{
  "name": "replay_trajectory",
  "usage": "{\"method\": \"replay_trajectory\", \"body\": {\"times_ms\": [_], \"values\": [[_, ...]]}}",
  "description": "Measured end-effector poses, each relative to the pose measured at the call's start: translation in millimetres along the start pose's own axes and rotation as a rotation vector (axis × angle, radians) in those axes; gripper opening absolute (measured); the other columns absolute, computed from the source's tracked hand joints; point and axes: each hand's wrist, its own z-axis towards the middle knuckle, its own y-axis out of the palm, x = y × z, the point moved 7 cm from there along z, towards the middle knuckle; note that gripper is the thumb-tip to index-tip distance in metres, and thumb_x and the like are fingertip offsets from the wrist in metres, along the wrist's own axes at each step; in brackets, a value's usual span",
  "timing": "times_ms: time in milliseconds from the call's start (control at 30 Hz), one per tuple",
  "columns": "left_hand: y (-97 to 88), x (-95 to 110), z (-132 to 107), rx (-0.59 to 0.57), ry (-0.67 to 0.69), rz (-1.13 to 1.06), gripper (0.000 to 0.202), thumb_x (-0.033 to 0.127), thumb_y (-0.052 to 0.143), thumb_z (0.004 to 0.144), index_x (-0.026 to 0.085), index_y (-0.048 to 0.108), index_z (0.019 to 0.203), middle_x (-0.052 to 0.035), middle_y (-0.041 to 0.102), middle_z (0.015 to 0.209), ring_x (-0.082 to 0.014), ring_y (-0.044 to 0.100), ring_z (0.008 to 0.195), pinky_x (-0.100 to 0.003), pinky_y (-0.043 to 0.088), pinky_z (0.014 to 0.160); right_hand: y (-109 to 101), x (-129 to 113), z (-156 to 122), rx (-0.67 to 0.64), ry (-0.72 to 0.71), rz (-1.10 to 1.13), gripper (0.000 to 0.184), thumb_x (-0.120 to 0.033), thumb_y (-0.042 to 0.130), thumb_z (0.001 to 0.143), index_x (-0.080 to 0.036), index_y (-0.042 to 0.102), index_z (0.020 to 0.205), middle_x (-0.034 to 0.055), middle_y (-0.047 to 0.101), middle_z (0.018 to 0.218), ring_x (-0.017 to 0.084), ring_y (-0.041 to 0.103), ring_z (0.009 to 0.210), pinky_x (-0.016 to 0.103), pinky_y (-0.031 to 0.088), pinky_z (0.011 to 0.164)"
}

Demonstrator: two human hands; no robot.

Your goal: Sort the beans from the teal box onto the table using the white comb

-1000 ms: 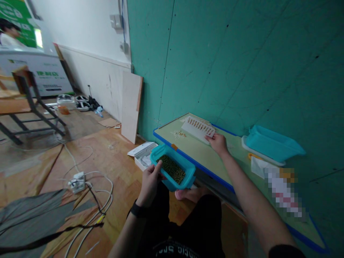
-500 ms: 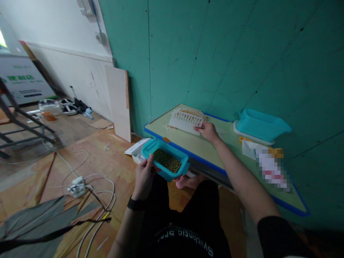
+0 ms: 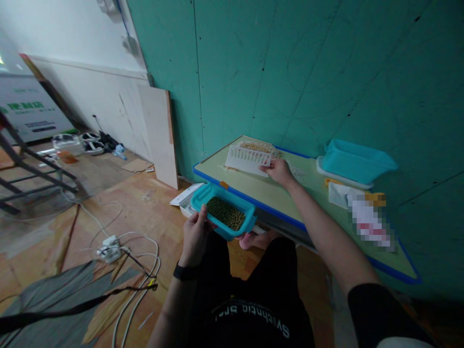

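My left hand is closed on the near left rim of a turquoise plastic tub. Dark green beans and paler tan beans lie inside it, and the tub is held at the table's front edge, above my lap. My right hand grips the right end of a white slotted plastic strip, which stands tilted on the pale table. Behind the strip lies a spread of tan grains. A few more grains are scattered by its left end.
On the table's right are a second turquoise tub on a white lid, a white packet and a blurred-out item. A green wall backs the table. An open white box is beside the held tub; cables cross the floor.
The view has shifted slightly. My right hand and the slotted strip have moved a little to the left along the table; my left hand keeps its hold on the tub.
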Motion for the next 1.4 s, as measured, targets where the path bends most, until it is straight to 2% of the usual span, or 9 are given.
{"method": "replay_trajectory", "body": {"times_ms": [167, 467, 767, 967, 1200, 1400], "values": [[1.4, 2.0, -1.5, -0.005, 0.002, -0.004, 0.055, 0.065, 0.089, 0.061, 0.018, 0.061, 0.066, 0.0044, 0.057, 0.053, -0.0097, 0.053, 0.05, -0.022, 0.049, 0.051, 1.5, -4.0, -1.7, -0.023, 0.012, 0.034, 0.021, -0.012, 0.081, 0.065, -0.013, 0.078, 0.085, 0.0112, 0.081, 0.095, 0.031, 0.077, 0.095, 0.047, 0.06, 0.092], [2.8, 3.2, -1.9, -0.004, 0.011, -0.001, 0.056, 0.065, 0.089, 0.06, 0.018, 0.06, 0.065, 0.0037, 0.057, 0.053, -0.0101, 0.054, 0.049, -0.022, 0.049, 0.051, 4.2, -6.3, -5.3, -0.07, 0.001, 0.048, 0.026, -0.023, 0.087, 0.061, -0.015, 0.078, 0.083, 0.0094, 0.081, 0.09, 0.03, 0.077, 0.09, 0.045, 0.061, 0.087], [2.9, 3.8, -1.0, -0.008, 0.025, 0.018, 0.056, 0.067, 0.087, 0.062, 0.018, 0.06, 0.063, 0.0025, 0.059, 0.053, -0.011, 0.055, 0.048, -0.022, 0.047, 0.049, -1.0, -7.7, -5.9, -0.025, 0.025, 0.053, 0.023, -0.019, 0.084, 0.062, -0.014, 0.078, 0.083, 0.011, 0.081, 0.094, 0.032, 0.077, 0.095, 0.046, 0.061, 0.089], [3.0, 3.4, -2.1, -0.001, 0.011, 0.006, 0.054, 0.065, 0.087, 0.062, 0.018, 0.061, 0.064, 0.0041, 0.057, 0.053, -0.0101, 0.053, 0.049, -0.021, 0.047, 0.05, 5.2, -8.7, -6.8, -0.083, 0.009, 0.063, 0.024, -0.022, 0.087, 0.06, -0.015, 0.078, 0.082, 0.0096, 0.081, 0.092, 0.03, 0.077, 0.092, 0.046, 0.061, 0.09], [3.7, 3.9, -2.9, 0.0, 0.007, -0.002, 0.055, 0.065, 0.087, 0.062, 0.018, 0.06, 0.065, 0.004, 0.057, 0.052, -0.01, 0.052, 0.048, -0.022, 0.047, 0.05, 6.7, -10.7, -8.0, -0.062, 0.014, 0.081, 0.028, -0.025, 0.089, 0.059, -0.016, 0.078, 0.082, 0.009, 0.081, 0.09, 0.029, 0.077, 0.091, 0.048, 0.06, 0.09], [4.5, 5.0, -4.4, 0.0, 0.011, 0.012, 0.055, 0.066, 0.087, 0.062, 0.019, 0.059, 0.063, 0.0045, 0.056, 0.053, -0.0104, 0.054, 0.049, -0.023, 0.048, 0.051, 13.2, -19.0, -14.2, -0.115, 0.011, 0.072, 0.028, -0.028, 0.09, 0.059, -0.016, 0.077, 0.08, 0.0087, 0.08, 0.088, 0.031, 0.077, 0.093, 0.048, 0.06, 0.09]]}}
